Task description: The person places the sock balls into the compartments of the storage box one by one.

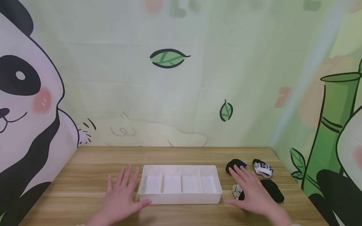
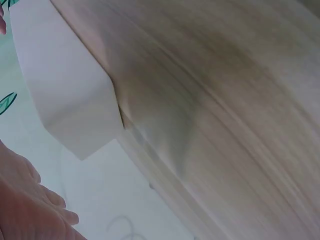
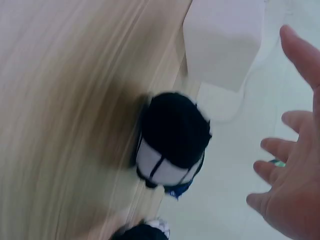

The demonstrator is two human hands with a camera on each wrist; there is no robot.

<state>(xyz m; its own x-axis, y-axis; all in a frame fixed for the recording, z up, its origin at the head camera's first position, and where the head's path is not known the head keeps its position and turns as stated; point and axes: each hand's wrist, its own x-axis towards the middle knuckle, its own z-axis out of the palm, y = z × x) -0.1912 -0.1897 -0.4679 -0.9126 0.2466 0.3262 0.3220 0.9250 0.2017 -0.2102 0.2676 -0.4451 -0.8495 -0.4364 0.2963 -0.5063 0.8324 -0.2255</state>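
Observation:
A white divided box (image 1: pixel 181 198) with several compartments stands on the table between the two hands. My left hand (image 1: pixel 120 196) hovers by the box's left end, fingers spread and holding nothing, its thumb overlapping the front corner. Over the rolled socks at the right, my right hand (image 1: pixel 253 193) is spread too and grips nothing. Around it lie a black-and-blue rolled sock (image 1: pixel 232 164), a black-and-white lettered one (image 1: pixel 263 169), a plain black one (image 1: pixel 273 190) and a white one with black lines (image 1: pixel 236 190), partly hidden by the hand. The right wrist view shows this lined sock (image 3: pixel 172 137) below the fingers.
The wooden table (image 1: pixel 113 153) ends at a cloth backdrop (image 1: pixel 181 103) printed with pandas, leaves and bamboo. In the left wrist view, the box's end wall (image 2: pixel 65 80) rises from the tabletop.

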